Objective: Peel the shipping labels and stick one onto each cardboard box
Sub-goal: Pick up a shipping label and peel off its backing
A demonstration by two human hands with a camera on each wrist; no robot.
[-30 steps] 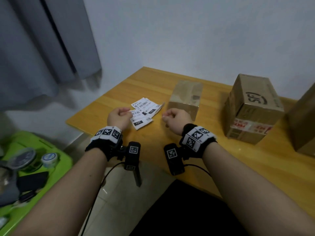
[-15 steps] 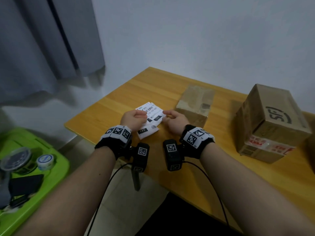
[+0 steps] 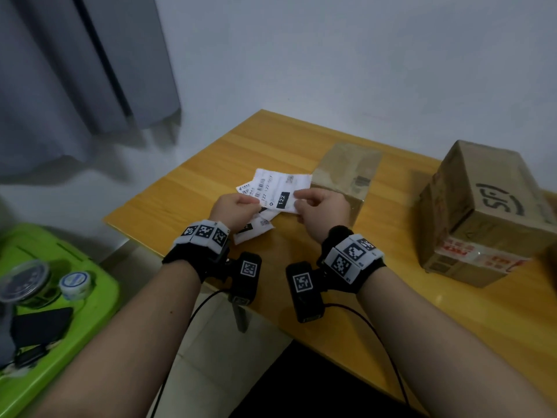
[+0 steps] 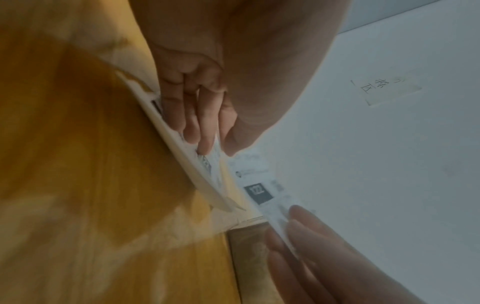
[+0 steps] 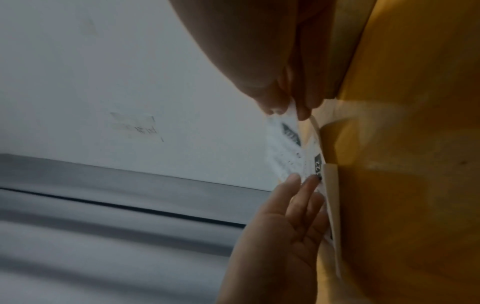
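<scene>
Your left hand and right hand are both up over the near-left part of the surface, each pinching the same top label: left thumb and fingers on its left edge, right thumb and fingers on its right edge. The label reads "122" with a barcode and is lifted off the wood. Under it, more labels fan out; your left hand holds that stack too. The left wrist view shows your left fingers curled against the stack with the thumb on top, and the top label running across to your right fingers. The right wrist view shows the same pinch at the label's end; blur makes it hard to tell if the label has come away from its backing.

A small box sits just behind your right hand, on the surface. A bigger box with a black "SF" mark and red-printed tape stands well to the right. Neither box top shows a white label.

Off the surface at left, a green bin lid carries a tape roll, a clear tub and a black phone. A grey curtain hangs at upper left.
</scene>
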